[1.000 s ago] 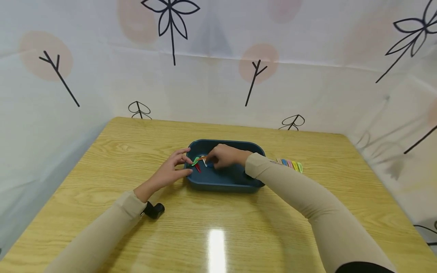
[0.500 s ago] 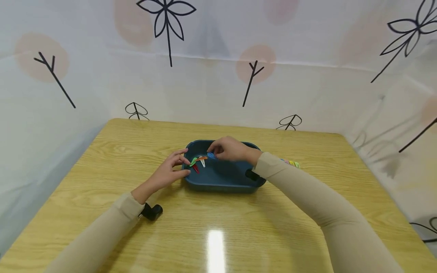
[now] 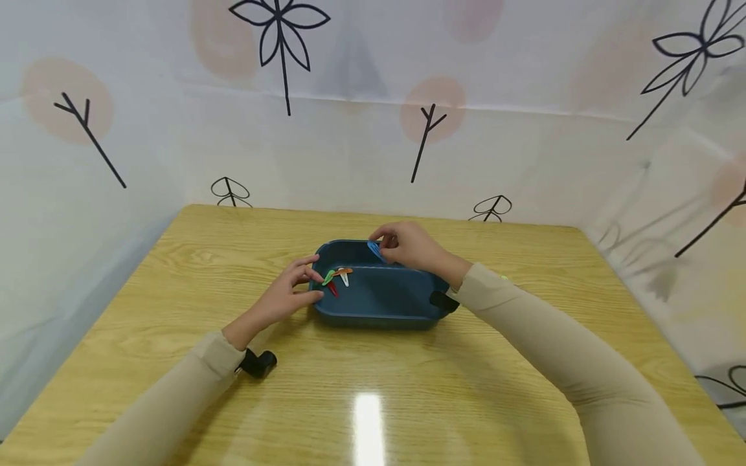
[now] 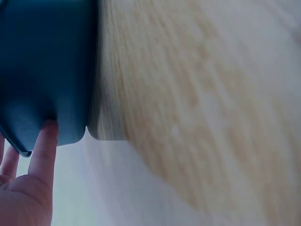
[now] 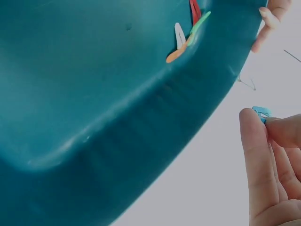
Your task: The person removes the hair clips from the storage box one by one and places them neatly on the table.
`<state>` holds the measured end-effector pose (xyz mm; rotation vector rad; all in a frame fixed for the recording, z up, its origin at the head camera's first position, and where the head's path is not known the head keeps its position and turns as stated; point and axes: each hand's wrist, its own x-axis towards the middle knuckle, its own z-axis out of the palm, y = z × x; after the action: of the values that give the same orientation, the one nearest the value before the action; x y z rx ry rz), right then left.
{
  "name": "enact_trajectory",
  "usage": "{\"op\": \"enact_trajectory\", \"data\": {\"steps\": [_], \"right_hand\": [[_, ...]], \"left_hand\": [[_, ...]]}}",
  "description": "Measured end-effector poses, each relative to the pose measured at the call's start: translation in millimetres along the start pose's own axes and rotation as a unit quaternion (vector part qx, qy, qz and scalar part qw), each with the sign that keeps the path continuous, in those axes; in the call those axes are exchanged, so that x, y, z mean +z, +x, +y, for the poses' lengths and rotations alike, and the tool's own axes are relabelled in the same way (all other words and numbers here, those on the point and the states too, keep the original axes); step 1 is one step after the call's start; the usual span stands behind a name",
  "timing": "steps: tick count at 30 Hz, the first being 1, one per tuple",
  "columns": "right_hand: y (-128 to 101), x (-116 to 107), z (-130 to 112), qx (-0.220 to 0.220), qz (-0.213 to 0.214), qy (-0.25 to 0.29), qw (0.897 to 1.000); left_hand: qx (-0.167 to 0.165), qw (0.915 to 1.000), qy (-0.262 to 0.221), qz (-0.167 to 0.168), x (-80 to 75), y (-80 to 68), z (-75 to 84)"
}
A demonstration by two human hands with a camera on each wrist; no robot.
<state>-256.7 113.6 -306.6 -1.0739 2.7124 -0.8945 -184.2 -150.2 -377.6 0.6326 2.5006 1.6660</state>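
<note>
Right hand: the right hand (image 3: 410,246) hovers over the far rim of the tray, thumb and fingertips (image 5: 256,141) curled and pinched together on a blue hair clip (image 3: 375,249).
Blue hair clip: it is held in the air above the tray's far edge, only its tip showing between the fingers in the right wrist view (image 5: 261,113).
Left hand: the left hand (image 3: 285,294) rests against the tray's left end, fingers loosely extended; a fingertip (image 4: 47,136) presses the outer wall, and nothing is gripped.
Tray: the dark blue tray (image 3: 379,317) sits near the middle of the wooden table (image 3: 373,388).
Clips in tray: green (image 3: 329,277), orange (image 3: 344,271), white (image 3: 345,279) and red (image 3: 333,288) clips lie crossed in a small heap at the tray's left end, close to the left fingers.
Black object: a small black object (image 3: 259,364) lies on the table by the left wrist.
</note>
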Motion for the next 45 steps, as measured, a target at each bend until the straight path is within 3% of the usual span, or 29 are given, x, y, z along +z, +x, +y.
{"op": "enact_trajectory", "data": {"steps": [3, 10, 13, 22, 32, 37, 45], "right_hand": [[-7.3, -4.7, 1.5, 0.010, 0.011, 0.004, 1.000], [-24.7, -13.4, 11.5, 0.030, 0.028, 0.013, 0.999], [-31.6, -17.0, 15.9, 0.043, 0.032, 0.019, 0.998], [-53.3, -23.3, 29.5, 0.083, 0.056, 0.039, 0.994], [-79.9, -28.0, 47.0, 0.103, 0.092, 0.008, 0.990], [-89.8, -28.8, 54.8, 0.128, 0.109, 0.032, 0.985], [-107.7, -33.2, 72.0, 0.144, 0.145, 0.013, 0.979]], "left_hand": [[-0.001, 1.0000, 0.006, 0.000, 0.2, -3.0, 11.9], [-0.005, 1.0000, 0.003, -0.001, 1.5, -4.7, 16.4], [0.000, 1.0000, 0.006, 0.001, 1.5, -4.7, 15.0], [0.003, 0.9999, 0.012, 0.007, 0.3, 2.8, -15.4], [-0.003, 1.0000, 0.004, 0.003, 1.5, 0.3, -5.4], [0.003, 0.9999, 0.013, 0.000, -1.2, 1.4, -12.3], [0.009, 0.9999, 0.006, -0.002, -1.5, 0.5, -12.7]]}}
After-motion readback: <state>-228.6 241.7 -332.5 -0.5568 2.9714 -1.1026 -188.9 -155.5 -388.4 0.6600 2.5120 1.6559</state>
